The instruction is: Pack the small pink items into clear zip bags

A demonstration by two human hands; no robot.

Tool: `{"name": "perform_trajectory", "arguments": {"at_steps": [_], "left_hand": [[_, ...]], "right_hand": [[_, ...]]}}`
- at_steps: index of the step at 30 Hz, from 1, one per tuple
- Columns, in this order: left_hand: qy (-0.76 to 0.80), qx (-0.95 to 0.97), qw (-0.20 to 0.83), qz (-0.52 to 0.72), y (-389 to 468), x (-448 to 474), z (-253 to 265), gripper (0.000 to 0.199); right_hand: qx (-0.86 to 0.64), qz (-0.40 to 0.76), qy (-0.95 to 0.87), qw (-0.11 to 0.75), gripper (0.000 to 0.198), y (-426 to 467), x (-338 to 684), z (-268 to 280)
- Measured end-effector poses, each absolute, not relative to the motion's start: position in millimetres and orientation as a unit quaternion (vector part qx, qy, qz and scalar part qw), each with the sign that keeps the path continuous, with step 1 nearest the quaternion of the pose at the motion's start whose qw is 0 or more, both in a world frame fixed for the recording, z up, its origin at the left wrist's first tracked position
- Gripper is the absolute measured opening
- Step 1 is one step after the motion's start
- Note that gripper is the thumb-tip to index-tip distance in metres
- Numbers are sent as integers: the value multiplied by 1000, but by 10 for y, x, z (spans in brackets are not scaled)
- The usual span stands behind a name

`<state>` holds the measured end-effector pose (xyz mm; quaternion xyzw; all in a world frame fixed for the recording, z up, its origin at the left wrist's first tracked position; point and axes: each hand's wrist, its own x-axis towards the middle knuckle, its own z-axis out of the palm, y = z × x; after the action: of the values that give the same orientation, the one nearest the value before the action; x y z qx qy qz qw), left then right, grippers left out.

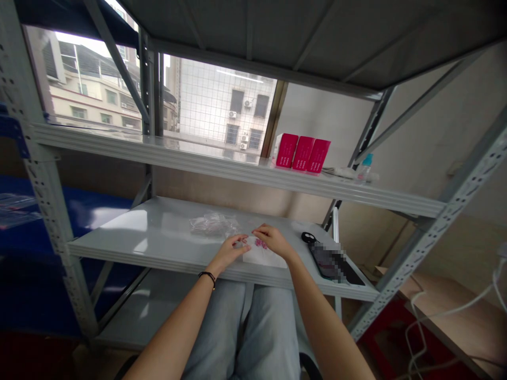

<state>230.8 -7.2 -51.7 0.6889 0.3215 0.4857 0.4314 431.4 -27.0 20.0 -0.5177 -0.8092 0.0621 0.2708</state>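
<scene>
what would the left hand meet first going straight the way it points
Straight on, the left hand would probably meet the right hand first; the pink pieces lie close to that line too, and depth is unclear.

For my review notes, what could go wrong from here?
The small pink pieces lie close to the right hand, so a brush could scatter them.
The white sheet under them reaches near the front edge of the shelf; a nudge might send pieces over.
The crumpled clear plastic lies just beyond the left hand, which might snag it.
</scene>
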Motion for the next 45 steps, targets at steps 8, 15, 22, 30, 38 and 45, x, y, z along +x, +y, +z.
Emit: {"name": "perform_trajectory", "arguments": {"at_steps": [8, 15, 22, 30, 38, 45], "left_hand": [[328, 665, 456, 493, -74, 2303, -516, 46], [330, 663, 457, 493, -62, 2311, -529, 46], [325, 669, 448, 497, -52, 2309, -542, 42], [317, 675, 446, 495, -37, 2307, -560, 44], [315, 675, 447, 495, -31, 2312, -574, 44], [308, 670, 458, 497, -37, 2317, -563, 45]], "right_hand": [[-641, 6, -741, 201, 25, -209, 4902, -225], [-662, -7, -729, 177, 25, -138, 4907, -404], [-657, -13, -733, 177, 27, -156, 4912, -425], [-630, -3, -759, 166, 25, -107, 4836, -344], [-617, 7, -765, 184, 21, -139, 4806, -293], [-556, 45, -786, 267, 23, -210, 4603, 83]]}}
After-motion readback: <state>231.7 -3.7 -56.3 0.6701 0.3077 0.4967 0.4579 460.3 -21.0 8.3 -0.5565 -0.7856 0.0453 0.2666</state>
